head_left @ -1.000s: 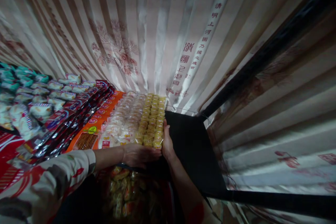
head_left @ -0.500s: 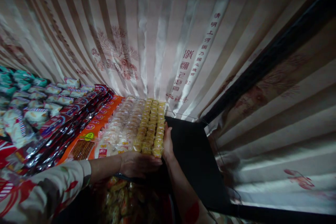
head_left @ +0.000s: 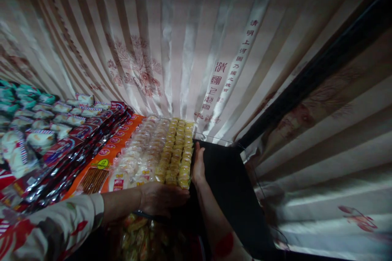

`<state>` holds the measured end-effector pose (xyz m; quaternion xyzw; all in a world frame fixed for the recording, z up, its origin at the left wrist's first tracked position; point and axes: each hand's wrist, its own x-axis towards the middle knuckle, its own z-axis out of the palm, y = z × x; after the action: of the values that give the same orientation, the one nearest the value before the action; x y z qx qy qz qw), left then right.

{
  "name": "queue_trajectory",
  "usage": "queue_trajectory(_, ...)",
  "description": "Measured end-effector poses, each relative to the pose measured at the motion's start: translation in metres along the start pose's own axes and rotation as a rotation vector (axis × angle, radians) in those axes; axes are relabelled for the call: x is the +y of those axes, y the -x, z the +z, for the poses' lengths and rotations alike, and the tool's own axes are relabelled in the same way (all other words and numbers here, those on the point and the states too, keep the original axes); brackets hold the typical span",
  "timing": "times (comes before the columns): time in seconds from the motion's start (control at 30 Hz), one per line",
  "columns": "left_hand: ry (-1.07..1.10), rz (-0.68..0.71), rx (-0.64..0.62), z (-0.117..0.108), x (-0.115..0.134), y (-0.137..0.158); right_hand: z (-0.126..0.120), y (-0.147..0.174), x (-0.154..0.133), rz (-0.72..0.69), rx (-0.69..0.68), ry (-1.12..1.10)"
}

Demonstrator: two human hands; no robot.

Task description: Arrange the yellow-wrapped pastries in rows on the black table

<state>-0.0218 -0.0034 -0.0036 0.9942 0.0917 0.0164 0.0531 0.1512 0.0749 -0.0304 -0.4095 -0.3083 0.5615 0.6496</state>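
Note:
Rows of small yellow wrapped snacks (head_left: 174, 153) stand packed close together on a dark surface. My left hand (head_left: 163, 196) lies along their near end, fingers stretched out to the right and touching it. Flat against their right side rests my right hand (head_left: 198, 167), its fingers pointing away from me. The two hands form a corner around the yellow rows. Directly left of these are rows of clear-wrapped pale snacks (head_left: 143, 147), their near end partly covered by my left hand and forearm.
Farther left lie orange bags of brown sticks (head_left: 107, 147), dark red shiny bags (head_left: 82, 147), white packets (head_left: 43, 138) and green packets (head_left: 27, 94). A black board (head_left: 226, 183) is at right. Pleated printed cloth (head_left: 183, 40) hangs behind. Below my left forearm are more wrapped snacks (head_left: 137, 236).
The view has shifted slightly, so the snacks and hands sit a little lower in the picture. Both hands stay against the yellow rows.

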Motion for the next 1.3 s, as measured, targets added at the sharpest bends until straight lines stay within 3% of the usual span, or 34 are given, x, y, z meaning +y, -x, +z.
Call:
queue_trajectory(0.2,-0.137,0.084,0.059,-0.001,-0.001,-0.001,0.015,-0.007,-0.003,0.071,-0.085,0.006)
queue_trajectory(0.37,-0.119,0.102,0.098,-0.005,-0.001,-0.002,0.017,-0.011,-0.008,0.036,-0.042,-0.029)
queue_trajectory(0.63,-0.046,0.04,0.006,-0.006,0.0,-0.004,0.024,-0.022,-0.01,0.06,-0.046,-0.001)
queue_trajectory(0.87,-0.089,0.054,0.042,-0.003,-0.001,-0.004,0.031,-0.032,-0.016,0.034,-0.127,-0.031)
queue_trajectory(1.3,-0.128,0.082,0.072,-0.005,-0.001,-0.004,0.032,-0.054,-0.018,0.026,-0.124,-0.067)
